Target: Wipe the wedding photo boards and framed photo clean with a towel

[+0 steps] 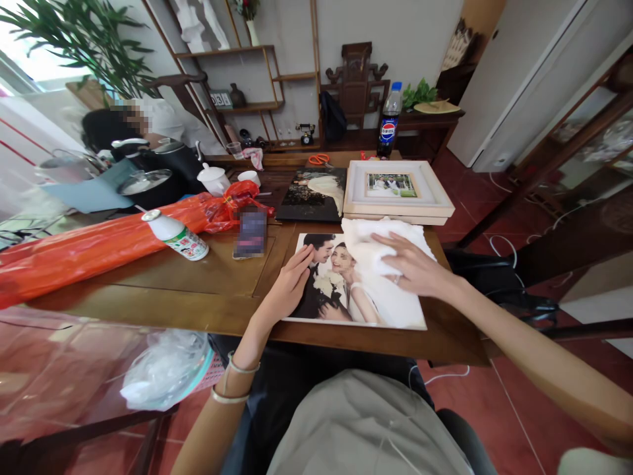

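Note:
A large wedding photo print (346, 297) lies flat on the wooden table (217, 290) in front of me. My left hand (289, 287) rests flat on the print's left edge, fingers stretched out. My right hand (413, 267) presses flat on a white cloth (370, 241) that lies over the print's upper right part. Behind the print sit a dark photo panel (314, 192) and a white framed picture (395, 190) stacked on another frame.
A long orange plastic-wrapped roll (99, 247) crosses the table's left side, with a small white bottle (177, 235) and a phone (250, 233) beside it. Pots, a white teapot, cups, scissors and a cola bottle (390, 120) stand farther back. A person sits at the far left.

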`<state>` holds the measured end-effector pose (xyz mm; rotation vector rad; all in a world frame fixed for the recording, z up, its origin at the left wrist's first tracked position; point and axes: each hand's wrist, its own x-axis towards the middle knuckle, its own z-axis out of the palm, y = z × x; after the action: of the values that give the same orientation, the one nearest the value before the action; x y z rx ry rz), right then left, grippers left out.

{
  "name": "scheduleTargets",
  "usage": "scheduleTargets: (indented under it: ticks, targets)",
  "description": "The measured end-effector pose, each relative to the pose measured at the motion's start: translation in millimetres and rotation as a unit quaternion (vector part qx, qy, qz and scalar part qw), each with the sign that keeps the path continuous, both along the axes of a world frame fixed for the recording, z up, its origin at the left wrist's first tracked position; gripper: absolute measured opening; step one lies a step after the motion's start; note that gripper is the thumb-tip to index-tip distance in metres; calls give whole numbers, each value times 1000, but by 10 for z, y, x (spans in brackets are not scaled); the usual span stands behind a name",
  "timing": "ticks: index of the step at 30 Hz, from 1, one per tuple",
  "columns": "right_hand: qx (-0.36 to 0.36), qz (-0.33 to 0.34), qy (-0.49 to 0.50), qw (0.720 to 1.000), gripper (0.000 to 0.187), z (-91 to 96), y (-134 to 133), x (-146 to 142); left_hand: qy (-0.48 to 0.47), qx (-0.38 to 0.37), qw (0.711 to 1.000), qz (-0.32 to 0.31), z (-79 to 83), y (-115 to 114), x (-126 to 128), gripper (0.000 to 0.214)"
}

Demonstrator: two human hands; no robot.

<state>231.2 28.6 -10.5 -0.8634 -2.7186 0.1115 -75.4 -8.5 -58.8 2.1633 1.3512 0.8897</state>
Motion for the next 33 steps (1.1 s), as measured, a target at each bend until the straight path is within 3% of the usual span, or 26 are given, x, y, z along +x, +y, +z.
scheduleTargets:
  ticks: [5,8,11,16,19,21,24,28,31,33]
  targets:
    - [-46,22,-20,998,24,-46,-924,-235,7,14,1000,-8,-13,8,-3,47]
    - [-77,61,-10,995,20,-71,-1227,-404,5,13,1000,-8,-23,16,-12,47]
    - [-87,72,-3,994,26,-71,-1039,-514,6,13,1000,-12,-18,25,-20,47]
    - [-17,-41,-5,999,31,-30,-200,-428,4,4,1000,-8,7,20,-20,46]
    - [-2,-74,-4,997,28,-17,-16,-286,0,4,1000,-8,5,16,-17,47]
    - [-5,-88,-14,996,27,-18,-147,-245,-2,6,1000,-9,-1,17,-13,46]
    - [-22,-88,-40,995,28,-33,-603,-323,-6,9,1000,-9,-9,20,-7,46]
    - [-80,11,-39,996,28,-40,-1138,-566,-10,8,1000,-7,-5,27,-14,46]
    - [-94,61,-40,993,27,1,-1150,-682,-18,1,1000,-19,4,35,-37,45]
    - [-87,42,-47,994,30,44,-988,-711,-25,-2,999,-25,6,41,-50,44]
